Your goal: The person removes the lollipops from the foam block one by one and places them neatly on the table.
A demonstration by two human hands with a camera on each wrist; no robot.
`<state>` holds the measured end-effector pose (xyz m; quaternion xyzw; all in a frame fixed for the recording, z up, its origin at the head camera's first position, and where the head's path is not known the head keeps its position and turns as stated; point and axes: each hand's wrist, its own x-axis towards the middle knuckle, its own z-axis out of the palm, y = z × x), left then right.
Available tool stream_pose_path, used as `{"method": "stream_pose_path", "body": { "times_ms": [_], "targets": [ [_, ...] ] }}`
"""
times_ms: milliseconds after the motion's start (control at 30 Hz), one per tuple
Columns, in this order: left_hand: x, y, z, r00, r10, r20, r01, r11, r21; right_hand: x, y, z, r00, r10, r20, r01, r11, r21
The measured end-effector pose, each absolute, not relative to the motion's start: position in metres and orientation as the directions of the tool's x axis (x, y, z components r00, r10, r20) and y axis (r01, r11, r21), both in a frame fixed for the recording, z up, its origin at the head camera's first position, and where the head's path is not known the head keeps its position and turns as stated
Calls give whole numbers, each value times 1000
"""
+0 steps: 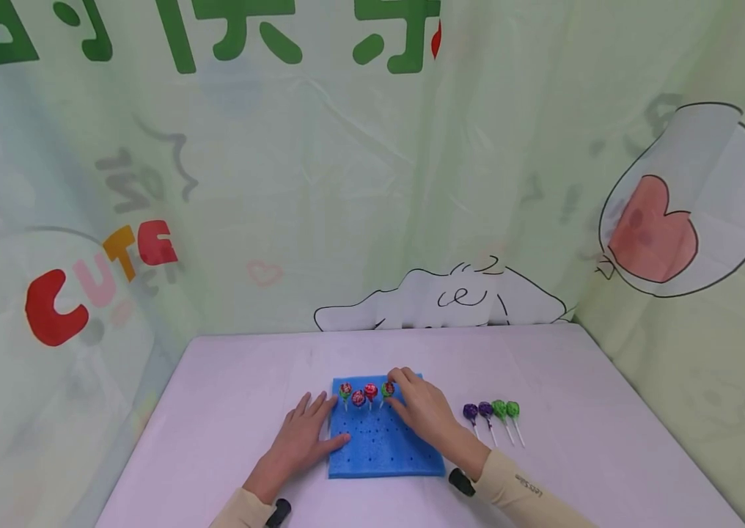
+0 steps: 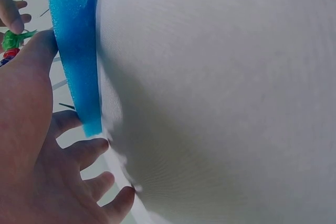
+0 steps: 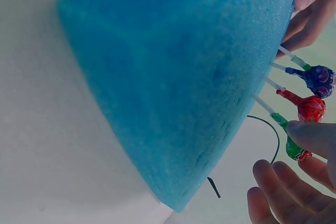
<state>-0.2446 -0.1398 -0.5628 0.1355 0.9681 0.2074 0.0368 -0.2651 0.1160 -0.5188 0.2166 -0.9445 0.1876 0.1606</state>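
Observation:
A blue foam block [image 1: 388, 444] dotted with small holes lies on the table, with a row of several wrapped lollipops standing by their sticks along its far side. My right hand [image 1: 421, 407] pinches the head of the rightmost one, a green-and-red lollipop [image 3: 295, 145], whose stick meets the foam. Beside it stand a red lollipop [image 3: 311, 108], a blue-purple lollipop [image 3: 319, 81] and another green-and-red lollipop [image 1: 345, 390]. My left hand [image 1: 303, 436] rests spread at the block's left edge, thumb over the top and fingertips [image 2: 126, 198] down on the table.
Right of the block, two purple lollipops [image 1: 485, 410] and two green lollipops [image 1: 512, 410] lie in a row, sticks toward me. The table [image 1: 247, 367] has a pale cover. A printed curtain [image 1: 346, 183] hangs behind and at both sides.

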Motion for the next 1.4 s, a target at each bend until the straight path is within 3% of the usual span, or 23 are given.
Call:
{"method": "stream_pose_path", "body": {
  "times_ms": [433, 700, 900, 1400],
  "targets": [
    [-243, -138, -561, -964, 263, -33, 227, 883, 410, -265, 119, -503, -863, -314, 396, -454, 825, -337],
    [-241, -138, -563, -962, 271, -30, 236, 882, 408, -262, 126, -495, -929, -260, 262, -363, 774, -519],
    [-242, -138, -562, -961, 276, -28, 244, 887, 392, -263, 140, -491, -937, -316, 149, -329, 655, -680],
    [-244, -139, -561, -962, 271, -11, 244, 883, 401, -278, 174, -485, -878, -473, 71, -387, 617, -685]
  ]
}}
